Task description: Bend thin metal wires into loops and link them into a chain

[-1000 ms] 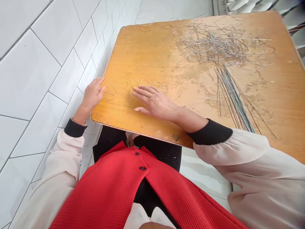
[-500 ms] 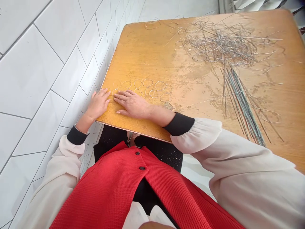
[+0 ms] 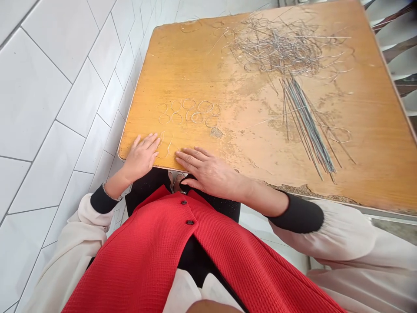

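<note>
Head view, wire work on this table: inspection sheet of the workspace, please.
surface: worn orange-brown wooden tabletop, finish peeling, near edge chipped.
job's things: row of bent wire loops; bent wire piece between the hands.
clutter: tangled wire heap; bundle of straight wires.
hands: left hand and right hand lie flat on the tabletop, holding nothing visible.
cables: nothing seen.
surroundings: white tiled wall on the left.

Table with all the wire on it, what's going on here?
A person in a red vest rests both bare hands on the near part of a worn wooden tabletop. Between the left hand and the right hand lies a bent wire piece, with a row of small wire loops just beyond. A tangled heap of wire and a bundle of straight wires lie farther off.
</note>
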Demonstrator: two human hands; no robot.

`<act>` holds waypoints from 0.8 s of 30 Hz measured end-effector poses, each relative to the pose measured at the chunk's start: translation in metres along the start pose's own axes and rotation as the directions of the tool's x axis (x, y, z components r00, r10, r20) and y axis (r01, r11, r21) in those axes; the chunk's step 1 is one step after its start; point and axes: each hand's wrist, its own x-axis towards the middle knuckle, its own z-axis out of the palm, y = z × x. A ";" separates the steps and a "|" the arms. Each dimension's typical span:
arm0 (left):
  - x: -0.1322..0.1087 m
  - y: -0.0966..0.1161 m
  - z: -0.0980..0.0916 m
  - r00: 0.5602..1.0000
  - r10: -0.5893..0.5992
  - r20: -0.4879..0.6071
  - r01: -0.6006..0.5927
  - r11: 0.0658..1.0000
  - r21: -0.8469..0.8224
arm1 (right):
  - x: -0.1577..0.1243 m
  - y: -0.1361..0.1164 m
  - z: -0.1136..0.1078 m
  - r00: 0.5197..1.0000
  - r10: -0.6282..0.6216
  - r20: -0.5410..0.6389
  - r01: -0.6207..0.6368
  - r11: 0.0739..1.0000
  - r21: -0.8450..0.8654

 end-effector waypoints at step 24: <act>0.055 -0.013 -0.009 0.993 0.101 0.060 -0.100 0.995 -0.014 | 0.020 0.021 -0.005 0.987 0.159 0.007 -0.158 0.986 -0.047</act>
